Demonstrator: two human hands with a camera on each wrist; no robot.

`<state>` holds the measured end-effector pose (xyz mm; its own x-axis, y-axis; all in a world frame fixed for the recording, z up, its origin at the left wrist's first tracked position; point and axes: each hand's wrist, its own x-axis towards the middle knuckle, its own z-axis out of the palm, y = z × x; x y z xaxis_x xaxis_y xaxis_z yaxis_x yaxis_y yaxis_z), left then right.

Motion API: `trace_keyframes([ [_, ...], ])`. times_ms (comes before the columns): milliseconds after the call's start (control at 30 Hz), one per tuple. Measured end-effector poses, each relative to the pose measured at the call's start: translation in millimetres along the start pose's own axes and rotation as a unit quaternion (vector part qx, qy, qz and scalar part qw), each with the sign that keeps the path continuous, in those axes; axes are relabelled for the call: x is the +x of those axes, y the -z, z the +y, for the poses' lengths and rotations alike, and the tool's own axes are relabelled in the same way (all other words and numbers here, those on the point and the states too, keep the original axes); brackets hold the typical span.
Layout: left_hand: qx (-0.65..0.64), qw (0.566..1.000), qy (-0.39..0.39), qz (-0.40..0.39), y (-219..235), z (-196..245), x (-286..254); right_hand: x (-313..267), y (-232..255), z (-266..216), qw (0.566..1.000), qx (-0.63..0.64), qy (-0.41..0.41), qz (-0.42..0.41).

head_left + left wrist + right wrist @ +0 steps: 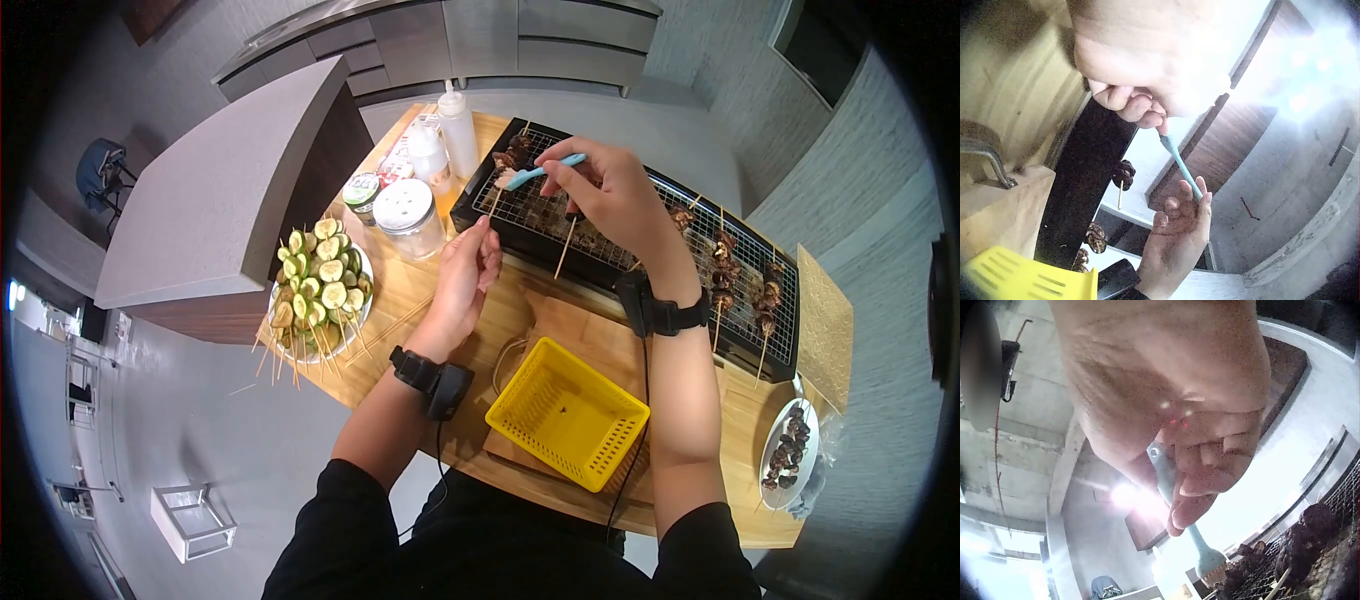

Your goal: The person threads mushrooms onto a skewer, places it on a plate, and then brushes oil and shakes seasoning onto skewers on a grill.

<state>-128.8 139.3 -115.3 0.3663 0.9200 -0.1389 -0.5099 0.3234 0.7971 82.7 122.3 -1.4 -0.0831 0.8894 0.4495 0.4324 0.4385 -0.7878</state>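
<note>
My right hand hovers over the left part of a black electric grill and pinches the handle of a light blue basting brush. Its bristles touch a meat skewer at the grill's far left. In the right wrist view the fingers curl round the brush handle, and the brush head sits by dark meat on the wire rack. A skewer stick juts out below this hand; whether it is held I cannot tell. My left hand rests by the grill's front edge, relaxed and holding nothing.
Several meat skewers lie along the grill. A plate of cucumber skewers, a white-lidded jar and squeeze bottles stand at the left. A yellow basket sits on a wooden board. A plate of meat is at the right.
</note>
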Motion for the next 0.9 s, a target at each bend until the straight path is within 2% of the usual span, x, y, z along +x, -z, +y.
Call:
trace_keyframes([
  [133,0.013,1.0,0.003,0.005,0,0,0,0,-2,-9,0.999,0.015,-0.002,0.031],
  [233,0.025,1.0,0.0,0.015,-5,2,-3,1,3,-2,1.0,-0.023,0.003,-0.003],
  [333,0.018,1.0,0.002,0.002,-3,1,-2,0,1,-5,0.999,0.013,-0.003,0.046],
  [433,0.034,0.999,-0.008,0.003,-6,1,-3,2,1,-3,0.998,0.002,0.011,0.056],
  [533,0.04,0.999,-0.01,0.002,-8,2,-4,0,4,-4,0.999,-0.006,-0.008,0.031],
  [633,0.039,0.999,-0.014,0.002,-7,1,-3,3,1,0,0.996,0.012,0.017,0.087],
  [733,0.04,0.999,-0.017,0.002,-9,1,-4,1,6,-2,0.999,-0.021,-0.016,0.037],
  [900,0.038,0.999,-0.015,-0.007,-3,-2,-2,4,-1,2,0.996,-0.005,0.0,0.084],
])
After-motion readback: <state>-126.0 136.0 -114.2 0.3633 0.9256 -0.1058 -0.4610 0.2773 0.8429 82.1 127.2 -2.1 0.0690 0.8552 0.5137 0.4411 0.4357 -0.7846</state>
